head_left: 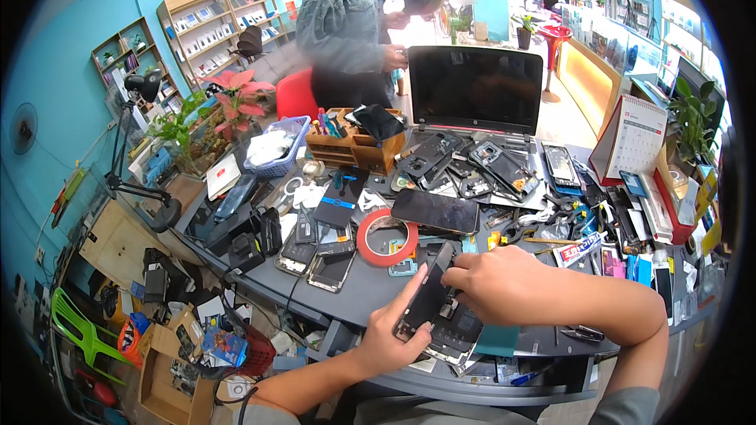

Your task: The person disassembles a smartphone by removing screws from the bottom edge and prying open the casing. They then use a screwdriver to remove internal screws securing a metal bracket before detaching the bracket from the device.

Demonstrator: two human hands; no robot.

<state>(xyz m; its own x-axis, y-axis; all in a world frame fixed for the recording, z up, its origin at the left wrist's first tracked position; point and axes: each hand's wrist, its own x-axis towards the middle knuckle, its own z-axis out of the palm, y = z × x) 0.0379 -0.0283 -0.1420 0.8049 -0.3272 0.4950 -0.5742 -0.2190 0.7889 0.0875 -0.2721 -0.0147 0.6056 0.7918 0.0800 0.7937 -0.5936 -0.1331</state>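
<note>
My left hand [394, 334] grips a dark phone screen panel [425, 299] by its edges, tilted up at the table's near edge. Beneath and just right of it lies an opened phone body [458, 329] with its inner parts exposed. My right hand [494, 283] is closed over the upper end of the panel, its fingertips curled down by the phone body. Whatever those fingertips pinch is hidden. Beyond my hands lie a roll of red tape [365, 245] and a dark phone [435, 211]. A teal mat [498, 341] shows under my right wrist.
Phone parts [504, 169] crowd the table before an open laptop [476, 90]. A wooden organizer [346, 145] holds tools. Several opened phones [331, 270] lie left. Pliers and cables [543, 216] spread right. A person in a denim jacket [339, 20] stands across the table.
</note>
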